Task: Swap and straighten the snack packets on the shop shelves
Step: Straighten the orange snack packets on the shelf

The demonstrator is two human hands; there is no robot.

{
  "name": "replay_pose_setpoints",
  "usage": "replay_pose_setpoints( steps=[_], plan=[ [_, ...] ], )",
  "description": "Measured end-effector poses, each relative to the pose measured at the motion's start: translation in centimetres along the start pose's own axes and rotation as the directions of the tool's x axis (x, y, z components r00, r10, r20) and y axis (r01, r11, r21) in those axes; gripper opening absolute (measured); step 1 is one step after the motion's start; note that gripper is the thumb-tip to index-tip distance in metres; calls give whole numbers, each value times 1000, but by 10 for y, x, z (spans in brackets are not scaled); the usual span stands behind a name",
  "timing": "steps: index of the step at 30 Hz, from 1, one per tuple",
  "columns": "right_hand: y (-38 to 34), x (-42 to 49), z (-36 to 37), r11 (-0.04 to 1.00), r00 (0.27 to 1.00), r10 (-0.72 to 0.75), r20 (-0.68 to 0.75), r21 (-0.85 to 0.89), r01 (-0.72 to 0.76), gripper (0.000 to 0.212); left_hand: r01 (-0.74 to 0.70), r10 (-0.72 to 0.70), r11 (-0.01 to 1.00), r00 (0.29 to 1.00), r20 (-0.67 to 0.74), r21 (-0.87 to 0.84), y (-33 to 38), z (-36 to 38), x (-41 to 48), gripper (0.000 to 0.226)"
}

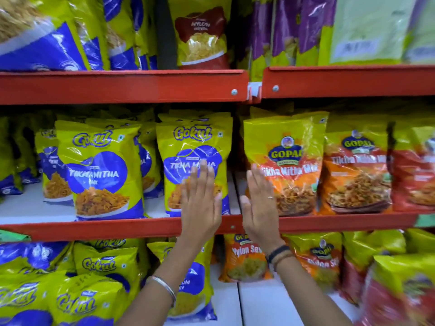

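On the middle shelf a yellow and blue Gokul Tikha Mitha packet [186,147] stands upright. My left hand [200,203] lies flat against its lower front, fingers straight and together. Just to the right stands a yellow and orange Gopal Tikha Mitha Mix packet [292,147]. My right hand [261,208] rests flat on that packet's lower left part, fingers extended. Neither hand grips anything. A narrow gap separates the two packets.
The red shelf edge [117,228] runs in front of the packets at wrist height. Another Gokul packet [101,170] stands to the left, more Gopal packets [357,170] to the right. Upper and lower shelves hold several similar packets. A bare white shelf patch [28,205] lies at the left.
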State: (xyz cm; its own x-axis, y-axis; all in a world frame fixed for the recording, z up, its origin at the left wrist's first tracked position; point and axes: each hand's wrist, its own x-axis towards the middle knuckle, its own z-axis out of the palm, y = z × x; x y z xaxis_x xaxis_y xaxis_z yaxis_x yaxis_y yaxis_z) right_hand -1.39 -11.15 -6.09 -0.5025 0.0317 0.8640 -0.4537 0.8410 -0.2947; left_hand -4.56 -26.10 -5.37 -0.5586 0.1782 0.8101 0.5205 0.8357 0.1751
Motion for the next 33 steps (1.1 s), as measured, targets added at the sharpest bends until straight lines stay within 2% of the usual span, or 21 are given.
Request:
replay_pose_setpoints(
  steps=[3, 6, 11, 15, 19, 21, 24, 27, 31, 33],
  plan=[
    [39, -9, -34, 992, 995, 56, -80, -105, -64, 53, -149, 149, 987, 989, 8, -56, 53, 15, -2, 68],
    [78, -8, -59, 968, 990, 139, -27, -206, -141, 55, -219, 222, 974, 973, 58, -59, 97, 41, 3, 67],
    [110, -2, -72, 953, 982, 154, 108, -277, -119, 61, -130, 128, 991, 981, 146, 7, 122, 68, 14, 61],
    [109, 2, -75, 978, 981, 120, 153, -186, -91, 63, -137, 124, 986, 984, 130, 96, 124, 68, 15, 60],
    [122, 0, -110, 990, 984, 114, 140, 66, -124, 61, -26, 19, 990, 999, 48, 138, 145, 68, 16, 59],
    [136, 1, -136, 968, 984, 174, 39, 176, -178, 58, -25, 26, 998, 1000, -15, 54, 169, 65, 22, 55],
    [171, 11, -178, 941, 948, 292, -130, 216, -260, 57, -104, 95, 972, 994, -51, -210, 225, 64, 38, 43],
    [210, 32, -211, 908, 894, 407, -190, 196, -371, 51, 39, -7, 887, 998, 70, -461, 269, 72, 56, 30],
    [252, 61, -235, 839, 840, 538, -73, 139, -525, 41, 235, -152, 870, 964, 216, -434, 298, 93, 87, 34],
    [262, 70, -234, 847, 849, 527, -38, 101, -522, 40, 346, -249, 860, 926, 283, -375, 303, 101, 99, 45]
  ],
)
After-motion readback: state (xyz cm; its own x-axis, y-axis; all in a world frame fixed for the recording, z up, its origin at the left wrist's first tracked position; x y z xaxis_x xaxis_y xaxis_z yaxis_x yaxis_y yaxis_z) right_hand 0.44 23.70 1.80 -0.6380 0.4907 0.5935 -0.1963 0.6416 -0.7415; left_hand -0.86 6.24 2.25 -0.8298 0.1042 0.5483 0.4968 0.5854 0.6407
